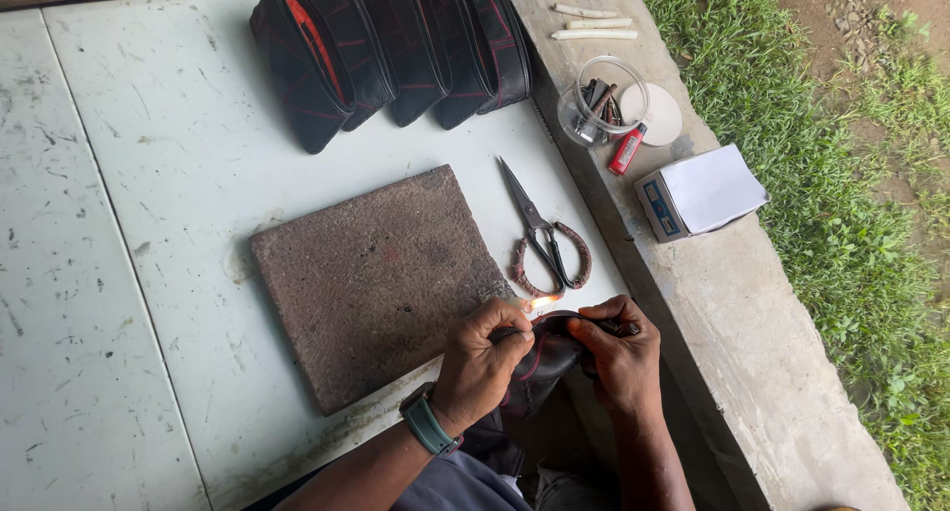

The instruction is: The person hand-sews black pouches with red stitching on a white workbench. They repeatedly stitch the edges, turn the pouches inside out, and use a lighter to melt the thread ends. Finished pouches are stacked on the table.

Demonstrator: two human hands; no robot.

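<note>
Head view, looking down on a pale painted floor [148, 224] beside a concrete ledge [722, 303] and grass [841, 125].

Your left hand [482, 358] and right hand [614, 353] meet at the near edge of the frame, both closed on a dark pouch piece [546, 358] with a red line along it. It sits between your hands, just off the near right corner of the stone slab [371, 278]. A small flame [540, 302] burns at its top edge, just beyond your left fingertips. You hold the piece up off the floor, probably to keep the flame clear of the surfaces and the edge in plain sight.

Left hand: fingers curled, pinching the piece near the flame; whether they also hold a lighter I cannot tell. Wrist carries a green watch [427, 424]. Forearm comes in from near left.

Right hand: fingers wrapped over the far edge of the piece, firm closed grip, thumb side toward you. Forearm rises almost straight from the near edge.

Scissors [542, 236] with cord-wrapped handles lie just beyond your hands, blades pointing far. Finished dark pouches [386, 51] stand in a row at the far side. On the ledge: a clear jar [599, 105] of small parts, a red tube [626, 150], a small box [698, 192], and white sticks [594, 22].
</note>
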